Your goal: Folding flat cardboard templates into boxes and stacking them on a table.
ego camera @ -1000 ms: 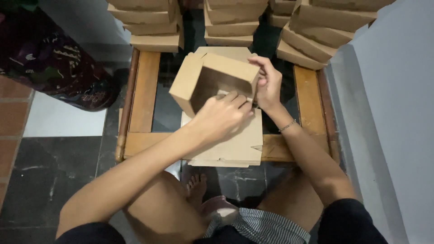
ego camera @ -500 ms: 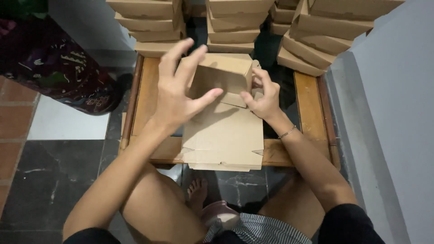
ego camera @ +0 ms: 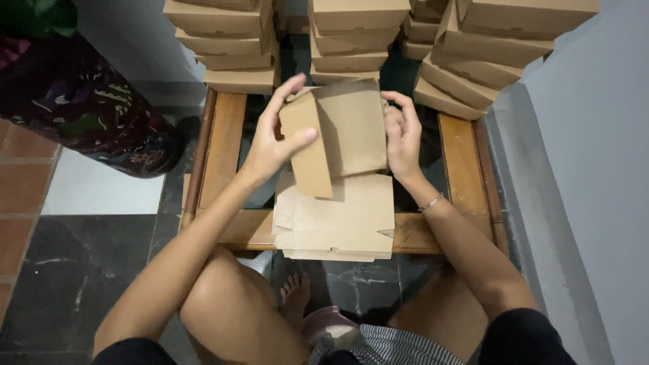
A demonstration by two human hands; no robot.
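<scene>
Standing between both hands, the half-folded cardboard box (ego camera: 345,132) is gripped by left hand (ego camera: 274,145) and right hand (ego camera: 402,135), fingers closed on its opposite sides.

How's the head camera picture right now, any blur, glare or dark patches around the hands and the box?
Head view: sharp, no motion blur on the left hand, right hand or the folded cardboard box; soft, even light, no glare; the box's left flap is shaded; the gap under the wooden frame is dark; the stacked boxes are cropped at the top.
</scene>
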